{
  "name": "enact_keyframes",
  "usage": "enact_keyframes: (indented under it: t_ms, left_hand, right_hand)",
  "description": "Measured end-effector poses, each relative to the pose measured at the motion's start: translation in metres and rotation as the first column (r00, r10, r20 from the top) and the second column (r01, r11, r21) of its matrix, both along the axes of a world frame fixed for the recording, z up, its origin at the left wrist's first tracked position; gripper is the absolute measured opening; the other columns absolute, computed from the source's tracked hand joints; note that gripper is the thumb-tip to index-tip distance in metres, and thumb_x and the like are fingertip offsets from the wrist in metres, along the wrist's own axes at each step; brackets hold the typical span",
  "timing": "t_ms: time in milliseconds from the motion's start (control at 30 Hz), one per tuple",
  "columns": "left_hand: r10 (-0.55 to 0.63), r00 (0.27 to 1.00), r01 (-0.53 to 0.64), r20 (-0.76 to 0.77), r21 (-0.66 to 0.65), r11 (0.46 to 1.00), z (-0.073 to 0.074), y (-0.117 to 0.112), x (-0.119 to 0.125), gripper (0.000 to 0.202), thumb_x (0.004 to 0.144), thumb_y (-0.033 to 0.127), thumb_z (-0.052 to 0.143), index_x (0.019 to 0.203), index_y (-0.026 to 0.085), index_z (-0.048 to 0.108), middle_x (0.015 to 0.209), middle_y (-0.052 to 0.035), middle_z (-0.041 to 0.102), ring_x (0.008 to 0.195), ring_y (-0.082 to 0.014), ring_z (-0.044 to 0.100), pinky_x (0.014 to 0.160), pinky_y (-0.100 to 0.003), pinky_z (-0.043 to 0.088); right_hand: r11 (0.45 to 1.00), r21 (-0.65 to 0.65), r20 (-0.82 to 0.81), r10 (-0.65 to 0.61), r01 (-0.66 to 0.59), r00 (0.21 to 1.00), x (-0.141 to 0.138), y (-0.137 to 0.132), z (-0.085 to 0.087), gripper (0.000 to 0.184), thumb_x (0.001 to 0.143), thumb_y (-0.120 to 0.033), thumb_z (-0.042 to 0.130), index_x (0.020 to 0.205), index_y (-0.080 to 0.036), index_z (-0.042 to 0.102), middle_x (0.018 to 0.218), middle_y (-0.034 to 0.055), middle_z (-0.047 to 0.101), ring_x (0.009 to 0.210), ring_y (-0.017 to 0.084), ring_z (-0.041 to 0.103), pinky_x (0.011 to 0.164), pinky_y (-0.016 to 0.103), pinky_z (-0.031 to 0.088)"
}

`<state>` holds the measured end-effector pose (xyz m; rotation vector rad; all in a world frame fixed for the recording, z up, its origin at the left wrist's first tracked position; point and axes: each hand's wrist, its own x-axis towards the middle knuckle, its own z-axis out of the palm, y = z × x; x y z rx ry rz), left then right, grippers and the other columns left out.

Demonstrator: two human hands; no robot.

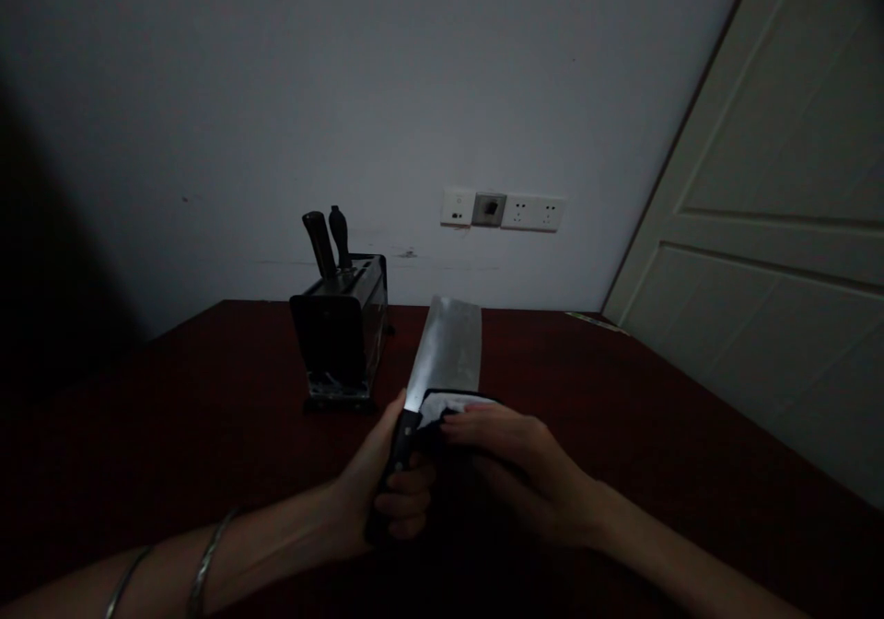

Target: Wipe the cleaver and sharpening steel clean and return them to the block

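My left hand is wrapped round the dark handle of a cleaver, whose broad steel blade points away from me over the dark red table. My right hand presses a white cloth with a dark edge against the base of the blade, fingers closed on it. Both hands are near the table's front middle. Two thin bangles sit on my left forearm.
A black knife block stands just left of the blade, with two dark handles sticking up from it. A grey wall with sockets is behind the table. A pale door is at the right.
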<state>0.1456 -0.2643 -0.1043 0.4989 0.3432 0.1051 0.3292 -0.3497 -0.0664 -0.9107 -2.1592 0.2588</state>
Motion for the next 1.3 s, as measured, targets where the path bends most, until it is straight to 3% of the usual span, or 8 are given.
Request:
enact_keyframes:
  t_ms: [100, 200, 267, 400, 533, 733, 967, 1300]
  left_hand:
    - [-0.009, 0.992, 0.001, 0.126, 0.060, 0.998, 0.010, -0.002, 0.007, 0.071, 0.081, 0.070, 0.009, 0.052, 0.017, 0.045, 0.034, 0.0055, 0.028, 0.025, -0.0053, 0.018, 0.028, -0.018, 0.029]
    - [-0.021, 0.979, 0.001, 0.202, 0.098, 0.995, 0.020, -0.005, 0.015, 0.070, 0.083, 0.067, 0.007, 0.053, 0.017, 0.045, 0.035, 0.0056, 0.028, 0.026, -0.0051, 0.018, 0.029, -0.017, 0.030]
    - [-0.015, 0.975, -0.009, 0.222, 0.105, 0.994, 0.024, -0.005, 0.019, 0.070, 0.084, 0.066, 0.005, 0.053, 0.016, 0.044, 0.035, 0.0055, 0.028, 0.026, -0.0051, 0.018, 0.029, -0.017, 0.030]
    - [0.004, 0.973, -0.034, 0.231, 0.124, 0.992, 0.028, -0.005, 0.024, 0.067, 0.085, 0.065, 0.009, 0.055, 0.017, 0.045, 0.036, 0.0054, 0.029, 0.027, -0.0055, 0.020, 0.031, -0.018, 0.030]
    - [0.017, 0.971, -0.052, 0.239, 0.141, 0.989, 0.033, -0.002, 0.029, 0.066, 0.085, 0.065, 0.011, 0.055, 0.017, 0.045, 0.036, 0.0055, 0.029, 0.027, -0.0057, 0.020, 0.031, -0.018, 0.029]
    - [0.010, 0.976, -0.042, 0.219, 0.143, 0.989, 0.042, 0.004, 0.038, 0.068, 0.085, 0.065, 0.009, 0.054, 0.017, 0.044, 0.035, 0.0055, 0.029, 0.027, -0.0058, 0.021, 0.031, -0.018, 0.029]
    - [-0.047, 0.976, 0.021, 0.213, 0.119, 0.993, 0.043, 0.006, 0.036, 0.065, 0.084, 0.067, 0.011, 0.057, 0.018, 0.044, 0.038, 0.0058, 0.029, 0.029, -0.0055, 0.021, 0.033, -0.017, 0.029]
    - [-0.067, 0.971, 0.054, 0.227, 0.063, 0.997, 0.041, 0.006, 0.036, 0.066, 0.082, 0.068, 0.008, 0.059, 0.018, 0.044, 0.040, 0.0054, 0.031, 0.029, -0.0058, 0.022, 0.035, -0.017, 0.031]
  right_hand:
    - [0.969, -0.123, -0.309, -0.243, 0.215, 0.920, 0.009, 0.004, 0.025, 0.022, 0.084, -0.024, 0.046, 0.091, -0.019, 0.067, 0.082, 0.0037, 0.069, 0.079, 0.019, 0.063, 0.069, 0.031, 0.051]
    - [0.853, -0.244, -0.561, -0.513, 0.462, 0.650, 0.023, 0.017, 0.052, 0.021, 0.079, -0.033, 0.054, 0.072, -0.017, 0.066, 0.062, 0.0011, 0.062, 0.056, 0.016, 0.057, 0.047, 0.024, 0.043]
    - [0.812, -0.217, -0.609, -0.546, 0.542, 0.575, 0.032, 0.028, 0.066, 0.023, 0.078, -0.034, 0.054, 0.066, -0.017, 0.063, 0.060, 0.0006, 0.059, 0.054, 0.015, 0.054, 0.045, 0.024, 0.040]
    - [0.790, 0.083, -0.338, -0.551, 0.608, 0.763, 0.039, 0.044, 0.078, 0.016, 0.080, -0.028, 0.052, 0.080, -0.018, 0.065, 0.079, 0.0041, 0.065, 0.074, 0.019, 0.060, 0.067, 0.032, 0.048]
    - [0.908, 0.212, 0.101, -0.388, 0.362, 0.916, 0.035, 0.051, 0.073, 0.024, 0.078, -0.019, 0.053, 0.100, -0.017, 0.062, 0.104, 0.0101, 0.063, 0.100, 0.022, 0.057, 0.088, 0.039, 0.045]
    - [0.951, 0.243, 0.215, -0.245, 0.191, 0.945, 0.032, 0.052, 0.069, 0.040, 0.081, -0.013, 0.051, 0.121, -0.021, 0.052, 0.113, 0.0085, 0.060, 0.109, 0.021, 0.050, 0.091, 0.042, 0.043]
    - [0.973, 0.219, 0.335, -0.148, 0.076, 0.931, 0.034, 0.053, 0.068, 0.034, 0.078, -0.014, 0.056, 0.111, -0.022, 0.060, 0.111, 0.0081, 0.057, 0.103, 0.020, 0.050, 0.086, 0.040, 0.045]
    - [0.976, 0.184, 0.352, -0.179, 0.120, 0.919, 0.038, 0.051, 0.070, 0.019, 0.082, -0.016, 0.053, 0.099, -0.021, 0.062, 0.106, 0.0075, 0.058, 0.099, 0.020, 0.051, 0.082, 0.037, 0.044]
